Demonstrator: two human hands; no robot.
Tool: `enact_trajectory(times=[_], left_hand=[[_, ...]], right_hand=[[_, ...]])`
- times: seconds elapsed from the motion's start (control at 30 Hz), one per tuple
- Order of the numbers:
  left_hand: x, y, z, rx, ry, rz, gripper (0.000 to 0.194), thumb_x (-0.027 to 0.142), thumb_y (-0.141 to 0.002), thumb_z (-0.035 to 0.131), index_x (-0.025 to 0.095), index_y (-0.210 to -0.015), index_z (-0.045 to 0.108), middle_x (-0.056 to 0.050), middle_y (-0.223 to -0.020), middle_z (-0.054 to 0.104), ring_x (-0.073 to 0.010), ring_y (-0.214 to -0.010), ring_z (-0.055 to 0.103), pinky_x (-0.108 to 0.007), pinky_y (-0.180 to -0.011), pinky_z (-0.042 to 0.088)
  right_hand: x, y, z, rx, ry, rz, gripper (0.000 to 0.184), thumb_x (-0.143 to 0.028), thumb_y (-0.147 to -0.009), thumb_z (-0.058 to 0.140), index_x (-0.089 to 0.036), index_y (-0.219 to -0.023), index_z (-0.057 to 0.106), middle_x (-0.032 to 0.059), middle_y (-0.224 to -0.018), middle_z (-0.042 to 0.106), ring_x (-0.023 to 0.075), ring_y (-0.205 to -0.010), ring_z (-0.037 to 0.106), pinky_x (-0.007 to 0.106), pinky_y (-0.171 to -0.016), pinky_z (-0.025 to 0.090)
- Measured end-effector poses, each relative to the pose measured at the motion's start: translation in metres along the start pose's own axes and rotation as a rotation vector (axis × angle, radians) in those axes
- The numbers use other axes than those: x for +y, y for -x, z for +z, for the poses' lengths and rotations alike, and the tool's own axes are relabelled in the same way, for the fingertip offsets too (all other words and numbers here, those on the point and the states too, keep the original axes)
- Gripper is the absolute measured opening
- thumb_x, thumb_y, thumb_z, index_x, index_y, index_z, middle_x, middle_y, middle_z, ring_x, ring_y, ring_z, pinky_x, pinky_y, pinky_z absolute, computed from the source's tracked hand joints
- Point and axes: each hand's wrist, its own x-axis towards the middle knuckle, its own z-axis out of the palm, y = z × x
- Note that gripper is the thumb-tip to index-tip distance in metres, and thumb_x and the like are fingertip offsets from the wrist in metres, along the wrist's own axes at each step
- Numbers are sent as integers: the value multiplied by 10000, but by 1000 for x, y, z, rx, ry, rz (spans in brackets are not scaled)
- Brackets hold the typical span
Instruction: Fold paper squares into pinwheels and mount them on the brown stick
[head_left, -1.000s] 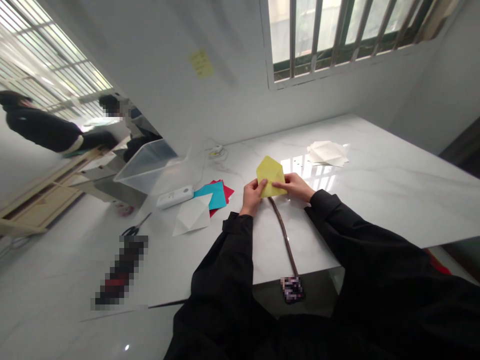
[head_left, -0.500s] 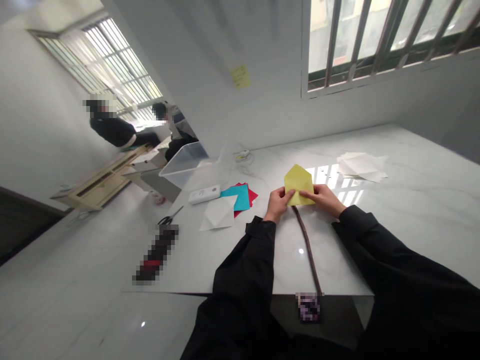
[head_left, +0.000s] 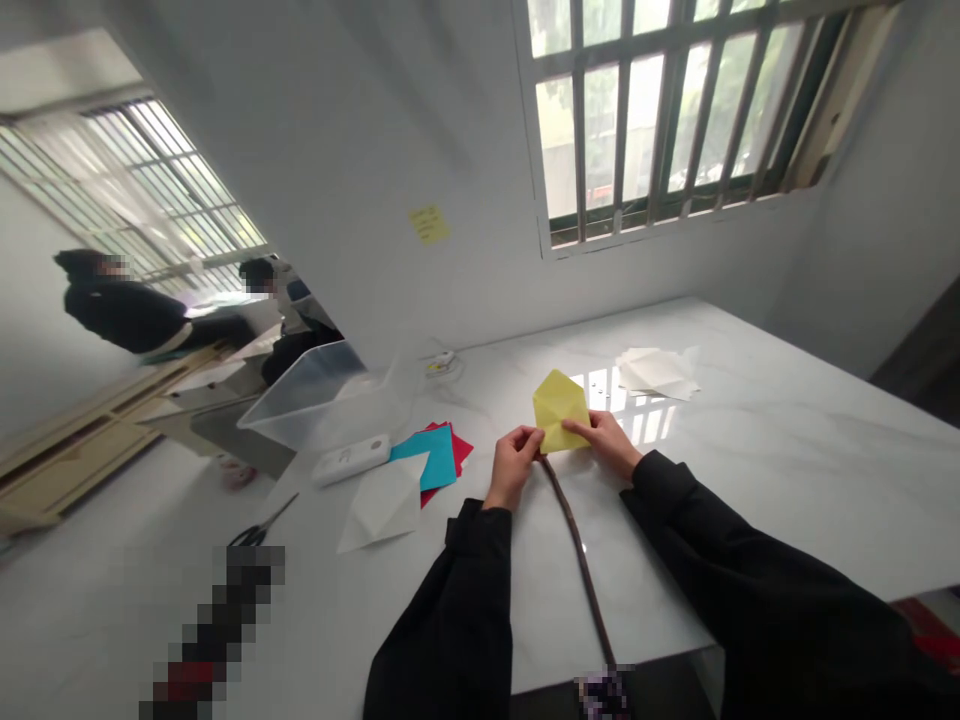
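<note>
A folded yellow paper (head_left: 559, 407) with a pointed top lies on the white marble table (head_left: 787, 470) in front of me. My left hand (head_left: 514, 466) pinches its lower left corner. My right hand (head_left: 611, 444) presses fingers on its lower right edge. A dark strap (head_left: 576, 545) runs from under the paper toward me across the table.
Left of my hands lie a white folded sheet (head_left: 382, 503), blue paper (head_left: 427, 456) and red paper (head_left: 459, 445), a white remote-like device (head_left: 351, 459), scissors (head_left: 259, 528) and a clear plastic bin (head_left: 322, 400). A stack of white papers (head_left: 656, 371) sits farther back. Two people sit far left.
My hands stay on the yellow paper; my left fingers have shifted to pinch its lower corner. The camera view has tilted, showing more of the window.
</note>
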Motion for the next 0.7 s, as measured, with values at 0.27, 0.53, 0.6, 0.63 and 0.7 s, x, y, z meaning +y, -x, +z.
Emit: enact_trajectory(times=[0.27,0.53,0.6,0.63,0.7], left_hand=[[-1,0,-3,9,2,-7,550,575,-634,959,153,-894,722,-52,-864,751,-157,-760,684,-267,-693,576],[6,4,-3,-42,9,32,643,517,-750,919,215,-1233,621,-3,-932,714,-119,-678,701,-248,-680,558],[8,5,-3,-83,0,38,645,470,-728,942,220,-1219,608,-1,-962,706,-131,-723,724,-258,-717,574],[8,6,-2,-96,-7,37,644,448,-710,954,215,-1200,608,6,-940,696,-140,-747,730,-268,-739,583],[8,7,-2,-91,-16,34,630,419,-690,960,206,-1169,610,33,-851,659,-144,-755,718,-282,-768,595]], right_hand=[[-3,1,2,29,-40,8,516,-572,-683,896,-124,-927,812,128,-957,825,263,-828,751,353,-754,559],[-3,0,2,56,-86,11,528,-573,-683,902,-129,-952,809,145,-1013,830,285,-887,771,381,-816,585],[-3,0,2,68,-106,16,534,-577,-667,911,-131,-942,808,148,-1015,830,292,-894,774,385,-823,591],[-3,0,2,67,-117,19,538,-577,-661,916,-132,-944,809,148,-1017,831,294,-898,776,386,-828,594],[-4,0,3,51,-127,24,548,-575,-656,922,-131,-957,812,149,-1022,831,296,-908,777,385,-837,595]])
